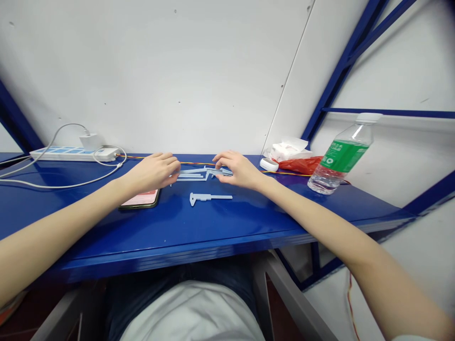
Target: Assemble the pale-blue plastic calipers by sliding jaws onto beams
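Several pale blue-grey vernier calipers lie close together on the blue table, between my two hands. My left hand is curled with its fingers round their left ends; the exact contact is hidden behind the fingers. At the right end, my right hand has thumb and fingers bent round the calipers, the index finger raised above them. One more vernier caliper lies by itself nearer the front, jaws to the left, touched by neither hand. Beside my left wrist is a phone, partly covered by the forearm.
A power strip with a white charger and looping cable stands at the back left. At the right are a water bottle, a red plastic bag, a tissue pack and a small white device. A white wall rises behind.
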The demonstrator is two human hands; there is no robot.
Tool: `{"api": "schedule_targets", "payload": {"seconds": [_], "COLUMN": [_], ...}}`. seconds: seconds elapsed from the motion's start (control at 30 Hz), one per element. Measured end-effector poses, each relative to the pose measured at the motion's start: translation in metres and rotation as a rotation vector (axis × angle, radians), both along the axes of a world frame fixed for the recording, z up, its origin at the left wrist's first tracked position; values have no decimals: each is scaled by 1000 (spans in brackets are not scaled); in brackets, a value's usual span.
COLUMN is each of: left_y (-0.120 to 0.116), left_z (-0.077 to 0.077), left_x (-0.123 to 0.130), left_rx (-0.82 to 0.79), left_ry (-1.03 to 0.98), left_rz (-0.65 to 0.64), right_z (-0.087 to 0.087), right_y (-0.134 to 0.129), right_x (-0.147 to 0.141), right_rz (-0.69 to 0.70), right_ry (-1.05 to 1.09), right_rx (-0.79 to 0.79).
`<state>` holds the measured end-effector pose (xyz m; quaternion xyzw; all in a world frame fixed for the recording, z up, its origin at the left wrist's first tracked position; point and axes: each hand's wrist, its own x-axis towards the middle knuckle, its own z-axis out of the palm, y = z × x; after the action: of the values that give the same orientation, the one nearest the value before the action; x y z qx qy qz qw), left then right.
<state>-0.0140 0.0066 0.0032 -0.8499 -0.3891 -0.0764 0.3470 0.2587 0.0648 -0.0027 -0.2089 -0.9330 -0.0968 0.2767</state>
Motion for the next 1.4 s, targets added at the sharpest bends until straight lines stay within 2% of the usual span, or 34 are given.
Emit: {"api": "schedule_targets", "payload": {"seconds": [0.23, 0.4, 0.5, 0.6, 0.83, 1.1, 1.17, 1.3, 1.4], "left_y": [-1, -13, -19, -21, -25, -14, -14, -18, -21], "left_z": [1, -1, -2, -3, -3, -1, -3, -10, -13], "left_x": [-1, 18, 27, 30, 34, 11, 11, 22, 29], "left_rx": [157, 299, 317, 278, 56, 16, -28, -132, -138], "left_ry": [75, 77, 70, 44, -36, -63, -52, 29, -6], "left_rz": [-100, -203, -199, -139, -51, 125, 85, -87, -115], "right_z": [-1, -5, -7, -7, -7, -6, -7, -9, -10], "right_y": [1, -15, -24, -26, -25, -10, -13, -25, -29], "right_x": [0, -14, -21, -21, -19, -10, -12, -20, -22], "right_rz": [47, 75, 83, 42, -5, -192, -179, -78, -44], "right_ry": [-30, -23, -23, -30, -96, -5, -2, -66, -92], "right_rx": [127, 221, 254, 230, 212, 187, 201, 246, 258]}}
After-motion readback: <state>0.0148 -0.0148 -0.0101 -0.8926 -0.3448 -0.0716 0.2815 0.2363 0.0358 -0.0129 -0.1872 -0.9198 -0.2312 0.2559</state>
